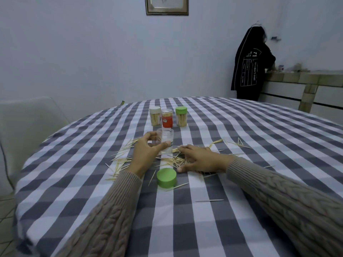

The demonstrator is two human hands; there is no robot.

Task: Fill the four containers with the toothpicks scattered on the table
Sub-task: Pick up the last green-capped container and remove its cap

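You are working near the middle of a round table (pixel 259 127) under a checked cloth, with bare cloth lying open toward its far and right edges. Your left hand (pixel 146 154) is gripping 1 clear jar (pixel 165 140), upright and lidless, fingers curled round its wall. Your right hand (pixel 198 159) is lying flat with fingers spread over the toothpicks (pixel 172 161), pressing on the pile just right of the jar. Toothpicks are scattering on both sides of your hands, too many to count. 1 green lid (pixel 166 178) is sitting just in front of your wrists, between them. Behind the jar 3 filled jars are standing in a row: white-capped (pixel 155 116), red (pixel 167 118), green-capped (pixel 181 116). A chair (pixel 27 123) is crowding the left edge.
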